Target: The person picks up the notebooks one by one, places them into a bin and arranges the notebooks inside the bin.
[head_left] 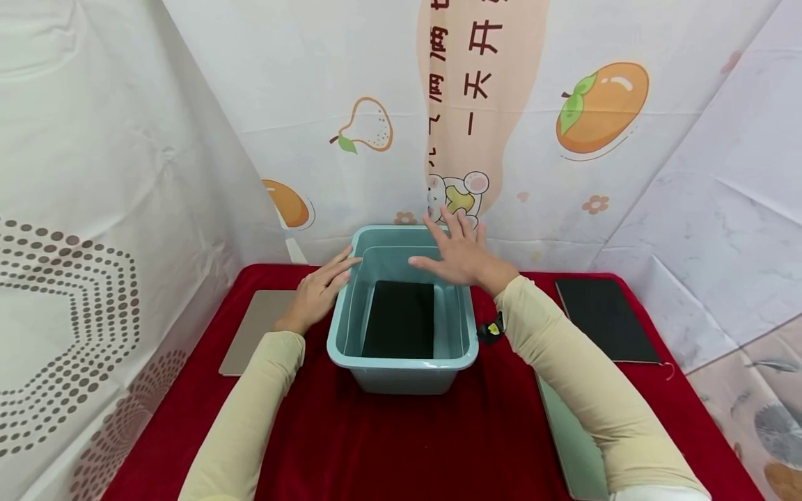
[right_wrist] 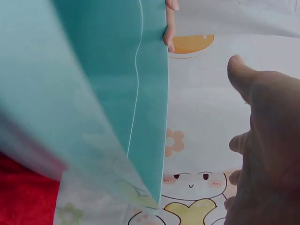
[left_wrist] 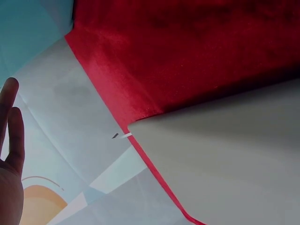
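A light blue plastic basin [head_left: 404,364] stands in the middle of the table. On its floor lies a flat black rectangular item, like a notebook [head_left: 401,320]. My left hand [head_left: 318,292] is beside the basin's left wall, fingers stretched toward the rim; whether they touch it I cannot tell. Over the back right part of the basin my right hand [head_left: 460,254] hovers with spread fingers, holding nothing. In the right wrist view that hand [right_wrist: 269,140] is apart from the basin wall [right_wrist: 152,93].
A beige-grey flat notebook [head_left: 247,341] lies left of the basin, partly behind the left hand. To the right are a black notebook [head_left: 604,320] and a pale green one [head_left: 573,445], partly under the right forearm. Red cloth [head_left: 401,445] covers the table; printed curtains [head_left: 301,83] stand behind.
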Tool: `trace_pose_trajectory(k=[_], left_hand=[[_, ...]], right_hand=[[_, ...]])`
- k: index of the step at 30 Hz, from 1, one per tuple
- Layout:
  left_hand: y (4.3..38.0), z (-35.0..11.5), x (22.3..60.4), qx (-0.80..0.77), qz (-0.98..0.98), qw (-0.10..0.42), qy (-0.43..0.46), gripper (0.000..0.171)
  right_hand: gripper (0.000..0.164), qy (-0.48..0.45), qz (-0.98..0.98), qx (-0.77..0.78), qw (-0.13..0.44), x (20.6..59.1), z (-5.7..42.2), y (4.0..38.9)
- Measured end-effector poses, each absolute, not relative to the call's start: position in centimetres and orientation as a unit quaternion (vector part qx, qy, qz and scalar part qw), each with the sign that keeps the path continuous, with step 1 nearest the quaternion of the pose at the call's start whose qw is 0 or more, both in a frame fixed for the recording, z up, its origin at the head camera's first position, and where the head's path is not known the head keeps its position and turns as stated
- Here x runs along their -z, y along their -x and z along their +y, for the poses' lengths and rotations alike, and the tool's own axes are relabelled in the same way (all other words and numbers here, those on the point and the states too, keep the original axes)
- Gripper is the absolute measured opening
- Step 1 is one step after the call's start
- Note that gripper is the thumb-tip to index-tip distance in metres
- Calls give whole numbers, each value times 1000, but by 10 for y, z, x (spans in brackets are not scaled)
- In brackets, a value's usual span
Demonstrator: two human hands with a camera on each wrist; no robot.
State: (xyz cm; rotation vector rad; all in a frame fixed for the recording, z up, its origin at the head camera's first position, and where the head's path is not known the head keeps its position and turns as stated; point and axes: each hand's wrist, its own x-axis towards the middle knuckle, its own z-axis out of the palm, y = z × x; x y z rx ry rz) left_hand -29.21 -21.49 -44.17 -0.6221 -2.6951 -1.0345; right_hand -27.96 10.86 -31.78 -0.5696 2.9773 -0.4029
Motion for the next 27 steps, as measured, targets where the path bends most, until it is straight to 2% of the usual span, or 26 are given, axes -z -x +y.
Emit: trace_pose_trajectory(k=[4,11,19,27], left_hand=[[294,-215,442,351,-907,98,213,46],[295,-216,440,349,-907,99,213,44],[294,-216,440,354,-907,96,209,46],[292,-215,441,357,-907,87,205,48]], right_hand=[[93,199,972,121,30,319,115,278],[86,229,964,130,-37,325,125,276],[81,246,957,128,-86,336,138,276],[82,242,960,119,-69,340,150,269]])
